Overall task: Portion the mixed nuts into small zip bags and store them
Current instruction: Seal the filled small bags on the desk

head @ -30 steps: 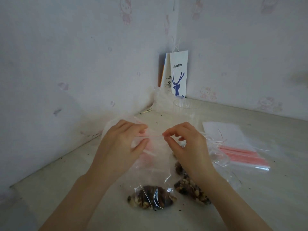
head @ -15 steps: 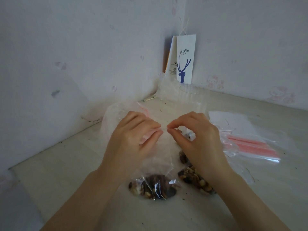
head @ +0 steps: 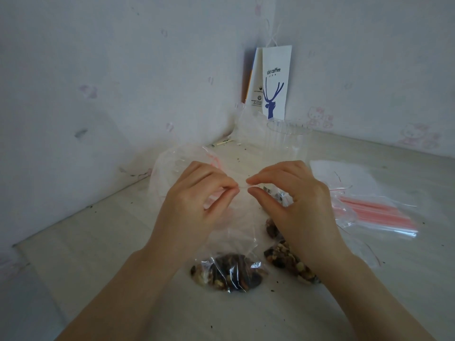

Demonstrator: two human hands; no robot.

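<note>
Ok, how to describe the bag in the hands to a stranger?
From the corner's deer paper bag, come forward to the hands. The left hand and right hand pinch the top of one zip bag, nuts at its bottom. The other nut bag lies partly hidden by the right wrist.

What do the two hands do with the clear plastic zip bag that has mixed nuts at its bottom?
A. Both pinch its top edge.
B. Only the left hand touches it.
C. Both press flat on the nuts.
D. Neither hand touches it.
A: the left hand and the right hand each pinch the top edge of the clear plastic zip bag, above the mixed nuts.
</note>
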